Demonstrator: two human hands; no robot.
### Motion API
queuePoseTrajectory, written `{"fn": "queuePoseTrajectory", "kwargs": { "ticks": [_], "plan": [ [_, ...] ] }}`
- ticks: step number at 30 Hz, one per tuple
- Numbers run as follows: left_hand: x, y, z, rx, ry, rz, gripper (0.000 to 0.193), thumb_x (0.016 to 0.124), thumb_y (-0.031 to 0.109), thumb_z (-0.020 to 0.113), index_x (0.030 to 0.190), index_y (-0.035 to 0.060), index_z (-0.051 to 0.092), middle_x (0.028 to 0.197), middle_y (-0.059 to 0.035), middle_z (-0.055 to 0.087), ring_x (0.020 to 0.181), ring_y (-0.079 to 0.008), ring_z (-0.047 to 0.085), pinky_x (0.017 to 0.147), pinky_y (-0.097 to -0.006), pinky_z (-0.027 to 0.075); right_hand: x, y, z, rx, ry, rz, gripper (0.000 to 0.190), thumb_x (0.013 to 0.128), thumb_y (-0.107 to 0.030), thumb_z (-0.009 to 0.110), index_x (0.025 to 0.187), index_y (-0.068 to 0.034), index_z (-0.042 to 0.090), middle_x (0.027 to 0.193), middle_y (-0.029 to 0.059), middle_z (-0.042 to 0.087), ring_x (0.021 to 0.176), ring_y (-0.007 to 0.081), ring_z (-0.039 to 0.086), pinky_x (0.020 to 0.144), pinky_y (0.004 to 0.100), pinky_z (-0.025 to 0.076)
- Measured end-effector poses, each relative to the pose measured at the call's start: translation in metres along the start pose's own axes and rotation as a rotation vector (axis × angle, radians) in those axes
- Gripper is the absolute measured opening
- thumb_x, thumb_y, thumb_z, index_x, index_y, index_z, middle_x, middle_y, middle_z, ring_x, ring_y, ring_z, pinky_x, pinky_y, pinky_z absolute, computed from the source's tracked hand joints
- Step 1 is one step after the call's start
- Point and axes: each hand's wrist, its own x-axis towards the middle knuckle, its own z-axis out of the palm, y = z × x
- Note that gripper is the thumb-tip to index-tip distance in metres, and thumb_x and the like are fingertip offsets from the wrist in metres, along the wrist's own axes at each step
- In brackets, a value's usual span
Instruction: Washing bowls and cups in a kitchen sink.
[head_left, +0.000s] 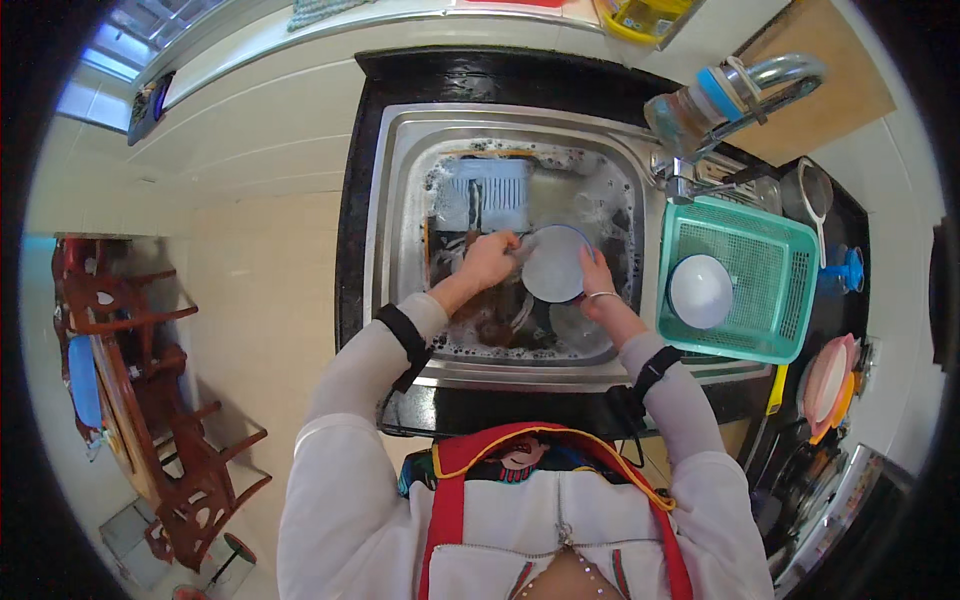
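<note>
Above the soapy water of the stainless steel sink (379, 247), a white bowl (553, 266) with a blue rim is in my right hand (596, 277), gripped at its right edge. My left hand (487, 261) is at the bowl's left side with its fingers curled. Whether something small is between those fingers is blurred and cannot be told. A light blue ribbed plastic item (501, 180) lies in the water behind my left hand, with a dark handle (475, 202) across it. Dark and brown items, partly hidden by suds, are under my arms.
Right of the sink, a green plastic basket (772, 277) holds another white bowl (700, 291). A chrome faucet (776, 71) arches at the back right. A mesh strainer (814, 187) and a yellow handle (777, 388) are beside the basket. Wooden chairs (180, 450) stand at far left.
</note>
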Motion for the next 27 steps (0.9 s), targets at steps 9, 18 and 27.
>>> {"fn": "queuePoseTrajectory", "kwargs": {
  "ticks": [9, 18, 27],
  "plan": [
    [-0.021, 0.009, 0.053, 0.632, 0.078, 0.662, 0.035, 0.068, 0.007, 0.050, 0.102, 0.0020, 0.053, 0.100, -0.0076, 0.053, 0.092, -0.0267, 0.048, 0.071, -0.0352, 0.039, -0.028, -0.023, 0.022, 0.020, 0.018, -0.143, 0.055, 0.080, -0.043, 0.049, 0.121, -0.010, 0.031, 0.112, 0.0109, 0.044, 0.098, 0.0213, 0.045, 0.076, 0.0370, 0.041],
    [-0.027, -0.002, 0.046, 0.323, -0.091, 0.668, 0.050, 0.070, 0.011, 0.051, 0.117, 0.0017, 0.039, 0.113, -0.0176, 0.047, 0.105, -0.0299, 0.045, 0.092, -0.0385, 0.032, -0.036, -0.029, 0.017, -0.079, -0.052, -0.293, 0.048, 0.082, -0.033, 0.050, 0.119, -0.008, 0.036, 0.112, 0.0097, 0.045, 0.099, 0.0189, 0.043, 0.084, 0.0289, 0.035],
    [-0.028, 0.031, 0.047, 0.061, -0.051, 0.609, 0.049, 0.069, 0.003, 0.048, 0.117, 0.0017, 0.040, 0.117, -0.0194, 0.043, 0.107, -0.0333, 0.042, 0.092, -0.0391, 0.033, -0.026, -0.024, 0.022, 0.011, 0.022, -0.353, 0.044, 0.080, -0.025, 0.052, 0.118, -0.008, 0.038, 0.112, 0.0087, 0.045, 0.097, 0.0191, 0.045, 0.083, 0.0291, 0.036]
  ]
}}
